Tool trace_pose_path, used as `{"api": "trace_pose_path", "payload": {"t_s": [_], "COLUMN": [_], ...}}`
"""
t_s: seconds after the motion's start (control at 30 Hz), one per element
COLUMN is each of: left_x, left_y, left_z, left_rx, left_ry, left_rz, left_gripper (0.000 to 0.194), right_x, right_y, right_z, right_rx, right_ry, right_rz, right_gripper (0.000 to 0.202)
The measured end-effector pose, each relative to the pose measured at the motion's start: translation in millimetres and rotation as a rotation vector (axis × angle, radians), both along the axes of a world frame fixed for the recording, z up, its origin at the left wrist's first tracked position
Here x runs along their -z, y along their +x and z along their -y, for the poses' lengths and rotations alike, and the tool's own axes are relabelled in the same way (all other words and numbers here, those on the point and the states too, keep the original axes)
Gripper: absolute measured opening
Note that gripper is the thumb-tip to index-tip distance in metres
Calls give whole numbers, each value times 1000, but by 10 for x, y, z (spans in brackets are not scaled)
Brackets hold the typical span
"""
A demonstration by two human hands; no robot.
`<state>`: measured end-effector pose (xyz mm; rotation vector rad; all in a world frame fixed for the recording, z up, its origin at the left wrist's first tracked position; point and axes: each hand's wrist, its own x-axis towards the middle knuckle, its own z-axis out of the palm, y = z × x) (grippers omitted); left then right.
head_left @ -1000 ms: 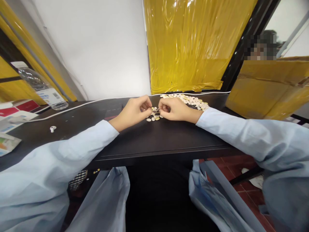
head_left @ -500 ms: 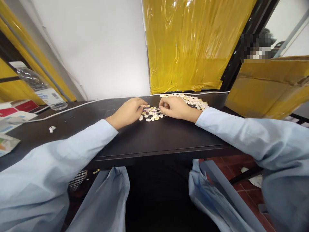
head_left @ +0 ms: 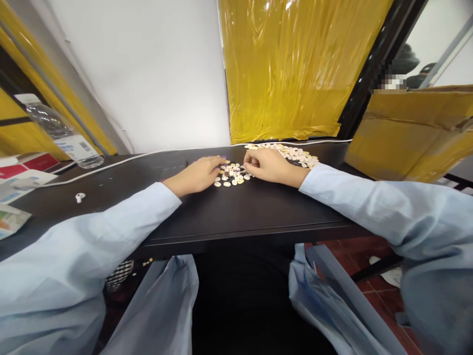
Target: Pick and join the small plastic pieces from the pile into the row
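Observation:
Small oval, button-like pieces (head_left: 236, 172), mostly cream with dark marks and some purple or yellow ones, lie loosely on the dark table between my hands. At their left edge rests my left hand (head_left: 197, 175), palm down, its fingers stretched forward and a purple piece by the fingertips. My right hand (head_left: 268, 165) is at their right edge. Its fingers are curled in with thumb and index finger together; whatever they pinch, if anything, is too small to make out. Behind my right hand spreads a larger heap of similar pieces (head_left: 301, 157), partly covered by that hand.
A clear plastic bottle (head_left: 74, 145) leans at the left, near flat printed boxes (head_left: 33, 165). One white earbud (head_left: 80, 197) lies on the table (head_left: 229, 212). A white cable (head_left: 148, 154) runs along the back. At the right stands a taped cardboard box (head_left: 402, 135), with a person beyond it.
My left hand has drawn slightly back and down to the left, its fingers closer together. A few pieces near it shifted a little. My right hand has stayed in place.

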<state>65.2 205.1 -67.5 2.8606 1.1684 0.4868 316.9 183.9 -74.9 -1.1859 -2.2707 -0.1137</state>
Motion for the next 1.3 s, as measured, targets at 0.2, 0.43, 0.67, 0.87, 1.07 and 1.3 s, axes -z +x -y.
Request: {"api": "trace_pose_path", "payload": {"t_s": [0.2,0.43,0.67,0.87,1.07,1.3], "left_x": [-8,-3,-23,-74,-68,-90], "left_y": [6,-9,-1,-2,-4,-14], "left_z": [-7,-19,-37,-32,-40,-37], "left_rx": [-33,-84,-88,-67,-86,-73], "left_ry": [54,75,76,102,122,115], "left_rz": [-42,-29,-22,19,15,43], "left_gripper": [51,51,47,33,30,30], "right_x": [-11,-21,-19,-29,-29,-26], "right_y": [-7,-10,-9,-15,-15,-11], "right_z": [12,22,24,34,39,33], "right_rx": [12,13,14,19,22,19], "right_ry": [-14,-29,-34,-39,-43,-37], "right_rz": [6,6,3,0,0,4], "right_gripper": [16,16,16,15,15,15]}}
